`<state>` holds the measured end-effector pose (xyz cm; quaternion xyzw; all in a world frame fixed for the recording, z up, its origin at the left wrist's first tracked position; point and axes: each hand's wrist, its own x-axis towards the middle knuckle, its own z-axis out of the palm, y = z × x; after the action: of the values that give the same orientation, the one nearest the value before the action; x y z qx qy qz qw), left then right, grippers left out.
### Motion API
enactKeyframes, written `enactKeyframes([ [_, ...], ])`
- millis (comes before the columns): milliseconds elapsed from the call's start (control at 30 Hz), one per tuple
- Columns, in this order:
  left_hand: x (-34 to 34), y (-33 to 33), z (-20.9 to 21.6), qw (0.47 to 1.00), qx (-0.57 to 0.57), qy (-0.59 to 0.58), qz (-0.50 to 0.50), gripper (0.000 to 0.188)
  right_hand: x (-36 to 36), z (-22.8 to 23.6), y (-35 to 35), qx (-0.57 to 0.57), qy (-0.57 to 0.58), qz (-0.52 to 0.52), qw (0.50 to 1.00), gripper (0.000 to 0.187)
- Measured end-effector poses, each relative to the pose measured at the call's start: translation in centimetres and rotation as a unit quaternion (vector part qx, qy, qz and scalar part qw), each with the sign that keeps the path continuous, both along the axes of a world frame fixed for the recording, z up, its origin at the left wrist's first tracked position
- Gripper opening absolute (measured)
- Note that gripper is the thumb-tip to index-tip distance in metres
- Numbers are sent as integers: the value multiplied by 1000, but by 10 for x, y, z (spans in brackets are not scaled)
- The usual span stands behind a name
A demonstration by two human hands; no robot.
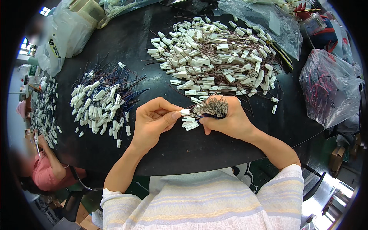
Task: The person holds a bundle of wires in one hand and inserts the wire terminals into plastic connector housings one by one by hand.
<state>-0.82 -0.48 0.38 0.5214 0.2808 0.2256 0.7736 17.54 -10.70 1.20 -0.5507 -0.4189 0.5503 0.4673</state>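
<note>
My left hand (155,119) pinches a small white plastic connector (185,112) between thumb and forefinger. Wrapped in my right hand (232,119) is a thick bundle of dark wires (213,107), its many crimped ends pointing up. A few more white connectors (190,124) sit beside the bundle, between my two hands; whether they touch my right fingers is hard to tell. Just beyond my hands rises a large heap of white connectors with brown wires (214,57). A smaller heap of white connectors with blue and brown wires (97,103) lies to the left of my left hand.
The black table (172,153) curves around in front of me. A clear bag with red wires (326,86) stands at the right, and plastic sheeting (264,23) lies at the back. A white plastic bag (63,40) is back left. At the far left, a person in pink (48,170) works beside more connectors (44,111).
</note>
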Motion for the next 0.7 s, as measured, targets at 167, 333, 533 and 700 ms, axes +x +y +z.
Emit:
enactKeyframes([
  [167, 1, -3, 0, 994, 103, 38, 6, 7, 3, -2, 0, 7, -5, 14, 1000, 11],
  [333, 0, -5, 0, 994, 89, 65, -29, 6, 2, -4, -1, 22, 100, -45, 994, 7],
  [533, -1, -7, -2, 993, 92, 63, -25, 5, 1, -6, -4, 21, 11, -21, 999, 3],
  [700, 0, -5, -3, 992, 108, 55, -36, 6, 3, -10, -4, 54, 15, 1, 998, 5],
])
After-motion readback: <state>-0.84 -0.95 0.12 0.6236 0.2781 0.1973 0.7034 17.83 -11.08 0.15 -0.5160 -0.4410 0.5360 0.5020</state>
